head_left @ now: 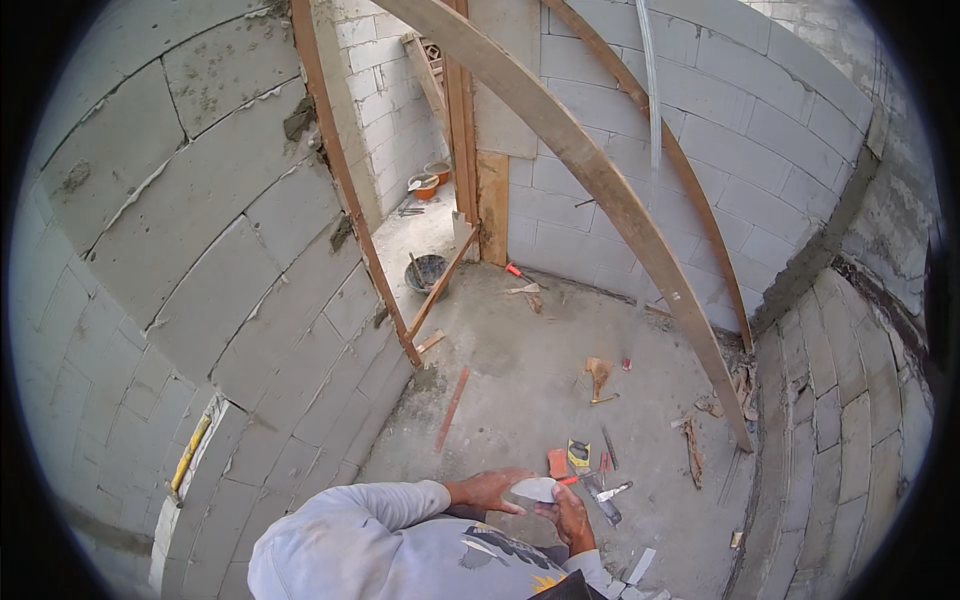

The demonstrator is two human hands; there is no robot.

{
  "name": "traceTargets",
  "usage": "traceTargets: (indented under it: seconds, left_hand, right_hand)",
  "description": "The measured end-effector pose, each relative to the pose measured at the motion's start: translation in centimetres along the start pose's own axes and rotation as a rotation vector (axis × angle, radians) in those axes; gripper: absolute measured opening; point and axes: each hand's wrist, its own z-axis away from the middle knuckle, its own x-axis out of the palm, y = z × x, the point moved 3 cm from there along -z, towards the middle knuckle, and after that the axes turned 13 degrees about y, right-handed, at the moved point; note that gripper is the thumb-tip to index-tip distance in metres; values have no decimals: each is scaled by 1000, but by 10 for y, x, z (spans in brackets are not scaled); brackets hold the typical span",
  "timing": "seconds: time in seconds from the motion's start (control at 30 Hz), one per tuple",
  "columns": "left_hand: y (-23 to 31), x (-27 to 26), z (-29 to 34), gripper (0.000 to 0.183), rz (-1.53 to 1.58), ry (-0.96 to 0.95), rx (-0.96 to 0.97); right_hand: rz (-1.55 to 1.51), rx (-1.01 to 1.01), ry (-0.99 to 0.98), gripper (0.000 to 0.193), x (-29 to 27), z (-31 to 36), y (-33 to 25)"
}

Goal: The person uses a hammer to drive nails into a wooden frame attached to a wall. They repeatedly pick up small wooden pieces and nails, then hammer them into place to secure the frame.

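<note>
Low in the head view, both my hands come together in front of my body. Between them is a pale, flat, roughly oval piece [537, 489]; its exact kind cannot be told. My left hand [492, 489] grips its left side, thumb and fingers closed along it. My right hand [571, 517] is closed on its right side. Just beyond the hands, an orange-red block [557, 462] and a yellow-and-black item [579, 453] lie on the concrete floor. Right of them are several hand tools, among them a grey-bladed tool [606, 503].
A long wooden plank [600, 165] leans across the room. Pale block walls [270, 250] enclose it, with a brown door frame [345, 190] at left. A black bucket [440, 266] stands near the doorway. A yellow level [190, 453] rests on the low left wall. A red strip [452, 410] lies on the floor.
</note>
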Motion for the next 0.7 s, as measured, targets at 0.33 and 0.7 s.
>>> traceTargets:
  seconds: [0.33, 0.7]
  left_hand:
    - [-129, -142, -15, 52, 910, 515, -639]
    - [-323, -339, -218, 69, 967, 1039, -527]
  right_hand:
    - [696, -156, -370, 54, 217, -151, -129]
    - [648, -243, -298, 49, 376, -427, -270]
